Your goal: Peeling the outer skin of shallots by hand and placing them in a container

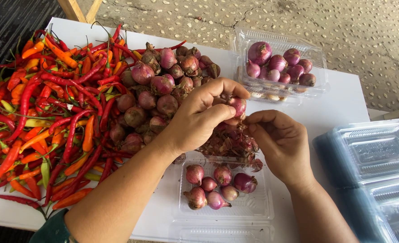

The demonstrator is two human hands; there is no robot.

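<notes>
My left hand [201, 114] grips a small purple shallot [238, 106] above the white table [338, 105]. My right hand [280, 144] pinches the shallot's dry skin at its lower right side. Under both hands lies a heap of shed reddish skins [231, 143]. In front of me an open clear plastic tray [253, 202] holds several peeled shallots [215, 186]. A pile of unpeeled shallots [159, 92] lies just left of my left hand.
A large heap of red, orange and green chillies [46, 112] covers the table's left half. A clear container with several shallots [278, 67] stands at the far side. Stacked empty clear trays [370, 166] sit at the right edge. Pebbled ground lies beyond.
</notes>
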